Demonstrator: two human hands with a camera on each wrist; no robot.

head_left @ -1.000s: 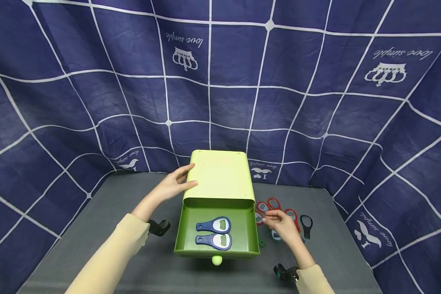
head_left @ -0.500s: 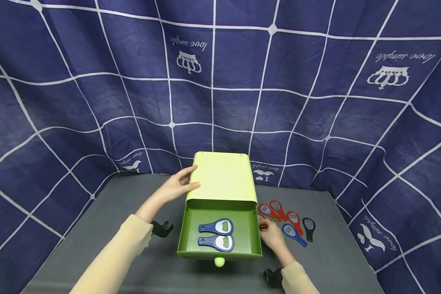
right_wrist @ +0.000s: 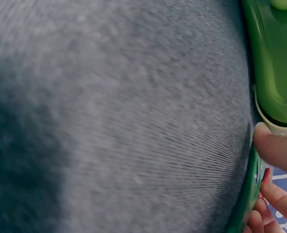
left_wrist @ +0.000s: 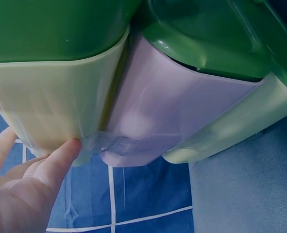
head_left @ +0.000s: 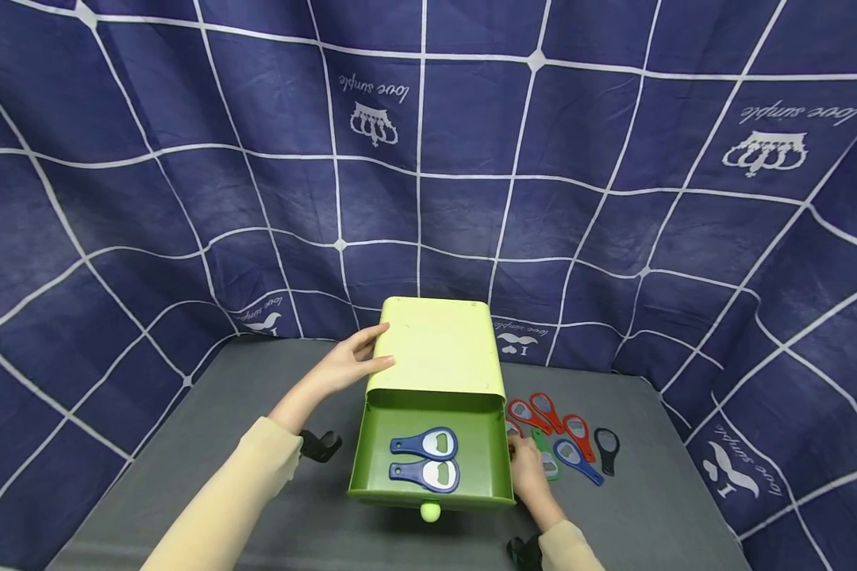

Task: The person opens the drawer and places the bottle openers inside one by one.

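A cabinet with a pale yellow-green shell (head_left: pixel 439 345) has its green drawer (head_left: pixel 486 476) pulled out. Two blue bottle openers (head_left: pixel 424 473) lie side by side in the drawer. My left hand (head_left: pixel 343 365) rests against the shell's left side, thumb and fingers spread over its top edge. My right hand (head_left: pixel 530 472) is low beside the drawer's right wall. In the right wrist view, its thumb and curled fingers pinch a green bottle opener (right_wrist: pixel 247 196), seen edge-on; in the head view the hand hides it.
Right of the hand lie another green opener (head_left: pixel 545 456), a blue opener (head_left: pixel 576 460), several red openers (head_left: pixel 578 436) and a black one (head_left: pixel 606 450) on the grey table (head_left: pixel 257 468). A lilac shell (left_wrist: pixel 153 102) shows in the left wrist view. A blue curtain (head_left: pixel 457 119) hangs behind.
My right hand has moved left and down from over the openers to the drawer's side, uncovering the blue and green ones. My left hand keeps its place on the shell.
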